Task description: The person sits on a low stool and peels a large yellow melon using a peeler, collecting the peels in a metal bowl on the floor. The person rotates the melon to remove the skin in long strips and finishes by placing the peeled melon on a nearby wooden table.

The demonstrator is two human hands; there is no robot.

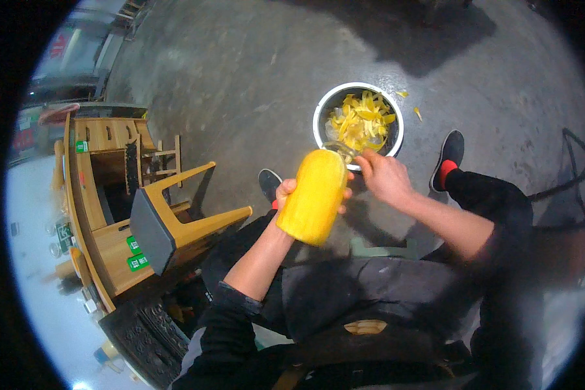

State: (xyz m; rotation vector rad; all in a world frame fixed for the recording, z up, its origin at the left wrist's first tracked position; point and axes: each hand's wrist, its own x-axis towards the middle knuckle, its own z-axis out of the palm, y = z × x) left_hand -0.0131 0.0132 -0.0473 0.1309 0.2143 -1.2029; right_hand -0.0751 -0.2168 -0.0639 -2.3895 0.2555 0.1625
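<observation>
My left hand (286,193) is wrapped round a thick yellow squash (313,200), thumb on its left side and fingertips showing on its right. The squash looks peeled and lies tilted, with its rounded end toward the bucket. Closed at that far end, my right hand (387,181) grips what looks like a peeler (342,150), its head against or very close to the squash. Most of its handle is hidden by my fingers. Just beyond stands a round bucket (317,127) with a white rim, holding many yellow peel strips (365,117).
A few peel scraps (417,114) lie on the grey concrete floor right of the bucket. My shoes (450,153) flank it. To the left stand a wooden stool with a dark seat (153,227) and a wooden table (107,260). Dark metal legs (575,188) show at right.
</observation>
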